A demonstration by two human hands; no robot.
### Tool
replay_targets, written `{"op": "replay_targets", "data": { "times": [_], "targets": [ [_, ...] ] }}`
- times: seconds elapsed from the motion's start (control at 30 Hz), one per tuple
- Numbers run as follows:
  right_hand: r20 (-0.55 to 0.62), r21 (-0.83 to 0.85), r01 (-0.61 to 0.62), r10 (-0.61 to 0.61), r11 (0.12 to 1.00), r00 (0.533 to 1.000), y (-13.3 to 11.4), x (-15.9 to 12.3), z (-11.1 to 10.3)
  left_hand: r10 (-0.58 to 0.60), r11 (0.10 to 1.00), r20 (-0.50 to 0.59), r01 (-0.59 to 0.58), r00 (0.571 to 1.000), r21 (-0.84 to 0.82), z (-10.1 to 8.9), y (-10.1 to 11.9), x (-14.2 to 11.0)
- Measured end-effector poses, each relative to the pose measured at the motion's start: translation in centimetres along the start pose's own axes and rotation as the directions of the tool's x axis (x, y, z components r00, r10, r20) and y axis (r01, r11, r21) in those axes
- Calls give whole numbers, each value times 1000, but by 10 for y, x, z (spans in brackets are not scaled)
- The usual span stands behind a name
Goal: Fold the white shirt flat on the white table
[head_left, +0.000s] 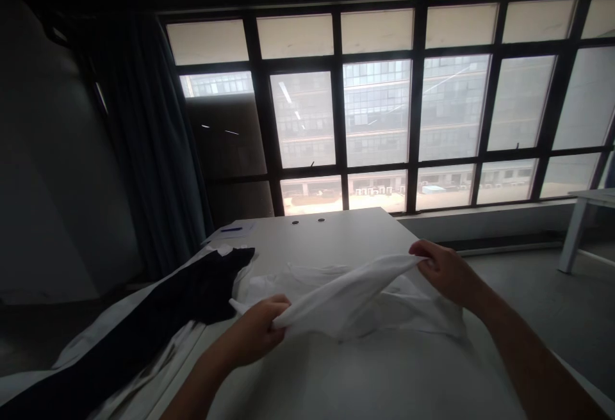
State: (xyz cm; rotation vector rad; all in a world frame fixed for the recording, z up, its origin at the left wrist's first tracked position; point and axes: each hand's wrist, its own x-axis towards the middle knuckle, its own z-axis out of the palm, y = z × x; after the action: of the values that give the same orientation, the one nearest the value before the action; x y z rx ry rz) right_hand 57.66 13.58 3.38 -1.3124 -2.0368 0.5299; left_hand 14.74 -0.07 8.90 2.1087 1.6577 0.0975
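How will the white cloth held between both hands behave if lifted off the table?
Probably floppy: the white cloth sags and creases between the left hand and right hand. Likely light, since pinched fingertips hold it up. It would likely drag rather than slide stiffly on the table.

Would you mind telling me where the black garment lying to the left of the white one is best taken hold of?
Grip the black garment at its far end, near the pen, coming from the right over the bare table. That end lies flat, free and within view; the near end runs out of frame. Both hands, left hand and right hand, already pinch the white garment.
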Motion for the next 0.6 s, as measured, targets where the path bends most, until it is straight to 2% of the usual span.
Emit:
{"op": "replay_targets", "data": {
  "times": [0.07,0.1,0.13,0.2,0.23,0.27,0.33,0.4,0.5,0.6],
  "targets": [
    [241,95,-18,-5,995,971,-12,-20,-29,-43,993,196,64,980,-100,-15,6,-16],
    [373,167,-24,-41,986,927,-17,-30,-42,-64,984,276,106,959,-140,-21,5,-23],
    [500,253,-44,-92,966,861,-21,-38,-52,-78,974,329,143,941,-176,-25,3,-28],
    [632,410,-104,-201,906,748,-26,-49,-63,-103,960,332,182,937,-214,-26,-5,-31],
    [644,457,-126,-229,881,730,-28,-50,-63,-127,961,296,191,947,-200,-23,-9,-30],
    [629,470,-131,-228,873,743,-30,-49,-61,-160,967,242,201,957,-158,-18,-14,-26],
    [566,388,-95,-156,917,810,-33,-41,-46,-218,974,131,224,967,-39,2,-23,-13],
    [511,218,-61,-61,974,857,-30,-30,-19,-237,971,74,235,969,38,28,-32,4],
    [506,4,-58,48,998,861,-11,-16,39,-210,973,60,202,976,114,70,-49,27],
    [502,-106,-43,90,994,860,20,-9,99,-205,958,30,194,978,213,98,-67,40]
  ]
}}
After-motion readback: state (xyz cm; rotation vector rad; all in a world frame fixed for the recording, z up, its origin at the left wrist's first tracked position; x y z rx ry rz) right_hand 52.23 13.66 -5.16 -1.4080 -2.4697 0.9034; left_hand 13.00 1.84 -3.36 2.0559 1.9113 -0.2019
